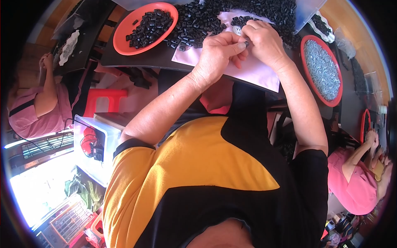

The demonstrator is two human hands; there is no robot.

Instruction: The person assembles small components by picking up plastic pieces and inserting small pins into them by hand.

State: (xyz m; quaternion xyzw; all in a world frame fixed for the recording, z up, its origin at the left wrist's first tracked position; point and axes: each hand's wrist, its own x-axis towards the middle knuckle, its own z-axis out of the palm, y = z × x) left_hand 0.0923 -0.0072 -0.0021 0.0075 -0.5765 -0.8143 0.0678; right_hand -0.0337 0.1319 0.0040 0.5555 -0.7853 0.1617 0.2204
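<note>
Small dark piece [247,43] is over the pink cloth [252,76], between your hands. Left grip [219,51]: thumb and finger together, looks clamped on the piece. Right grip [264,43]: fingers curled in just beside it, over the same cloth; tips hidden, can't tell if they're closed on anything.

Handling, my read: very light, stiff, probably moulded plastic. Not fragile, but smooth and tiny, so it could roll or squirt out. Take it by opposite sides with thumb and fingertip pads, ends clear. Your fingers cover most of it, exact shape not readable.

Materials: loose black pieces [194,25] heaped left of and beyond the cloth, short and blocky, slight sheen. Orange-red basin [124,35] left of the cloth, smooth, round, more black pieces inside. Red tray [328,103] right of the cloth: slim shiny pieces [322,70], look like metal, likely heavier per piece. Cloth itself is soft, thin, matte; dark counter [136,60] under it looks hard and flat.
</note>
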